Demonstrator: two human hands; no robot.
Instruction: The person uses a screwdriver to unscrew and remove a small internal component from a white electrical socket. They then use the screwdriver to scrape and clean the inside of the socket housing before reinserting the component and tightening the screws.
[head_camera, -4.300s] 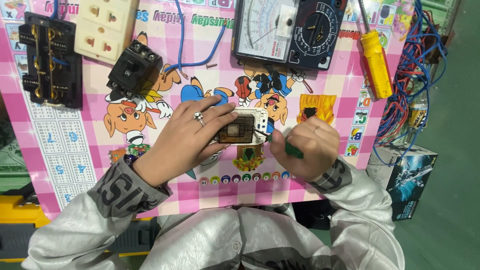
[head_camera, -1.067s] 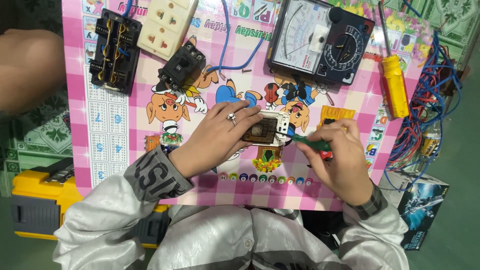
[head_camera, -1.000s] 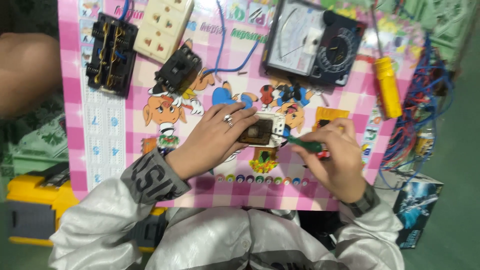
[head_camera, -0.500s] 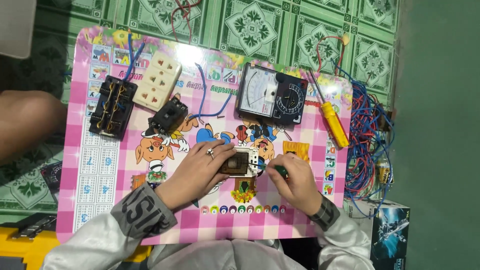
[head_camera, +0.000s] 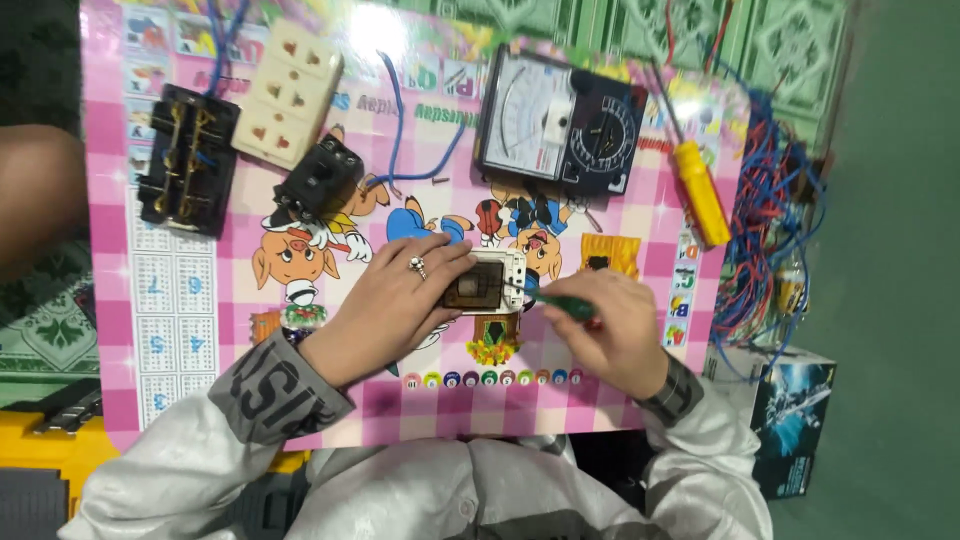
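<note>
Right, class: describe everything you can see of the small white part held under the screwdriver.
The white switch module is a small rectangular plastic block with a brownish inner face turned up. It lies flat on the pink cartoon mat. The left hand pins its left side with the fingers; the right hand sets a green-handled screwdriver against its right edge.

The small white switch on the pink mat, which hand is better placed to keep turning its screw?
Right. The right hand holds the green screwdriver with its tip at the white switch; the left hand grips the switch, steadying it.
</note>
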